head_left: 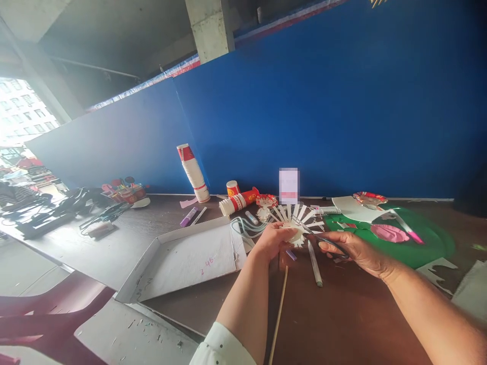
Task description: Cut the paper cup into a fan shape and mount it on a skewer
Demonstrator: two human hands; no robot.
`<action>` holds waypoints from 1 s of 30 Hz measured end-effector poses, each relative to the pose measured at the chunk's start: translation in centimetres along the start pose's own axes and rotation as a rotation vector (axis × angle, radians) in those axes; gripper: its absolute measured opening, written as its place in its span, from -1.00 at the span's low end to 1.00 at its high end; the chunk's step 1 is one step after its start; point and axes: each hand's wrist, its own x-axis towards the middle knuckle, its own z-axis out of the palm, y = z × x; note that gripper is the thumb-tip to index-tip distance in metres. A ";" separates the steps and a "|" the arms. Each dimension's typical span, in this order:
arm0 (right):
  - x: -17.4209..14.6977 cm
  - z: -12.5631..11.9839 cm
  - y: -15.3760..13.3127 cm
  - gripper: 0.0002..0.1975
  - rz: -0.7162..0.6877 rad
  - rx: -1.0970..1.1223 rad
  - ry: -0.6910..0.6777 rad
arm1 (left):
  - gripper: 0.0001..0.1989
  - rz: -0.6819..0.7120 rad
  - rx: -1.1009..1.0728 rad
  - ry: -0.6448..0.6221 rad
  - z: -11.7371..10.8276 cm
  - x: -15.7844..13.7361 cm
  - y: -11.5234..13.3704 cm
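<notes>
My left hand (274, 240) grips a paper cup (294, 237) whose wall is slit into white strips that fan outward. In my right hand (348, 247) is a pair of dark-handled scissors (330, 243), its blades reaching in among the strips on the cup's right side. Whether the blades are apart or together is too small to tell. Just below the cup lies a whitish marker (315, 264), and a thin wooden stick (279, 314) points toward it from the table's near edge. Behind my left hand sits another cut cup with red strips (266, 202).
A shallow white box (186, 253) lies left of my arms. Farther back are a tall stack of paper cups (193, 172), a toppled stack (239, 201) and a purple marker (189, 217). On the right, a green round mat (429, 233) carries paper scraps and a pink piece (389, 233). A blue partition (323, 101) stands behind.
</notes>
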 end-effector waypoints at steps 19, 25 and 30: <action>0.1 -0.5 0.0 -0.47 -0.016 -0.052 -0.072 | -0.60 -0.028 0.054 -0.077 -0.9 0.4 -0.4; -0.2 -0.3 -0.4 -0.46 -0.009 -0.079 -0.048 | -0.59 -0.023 0.055 -0.072 -1.0 0.5 -0.6; -0.1 -0.3 -0.4 -0.43 -0.001 -0.084 -0.026 | -0.60 -0.024 0.055 -0.067 -1.0 0.5 -0.5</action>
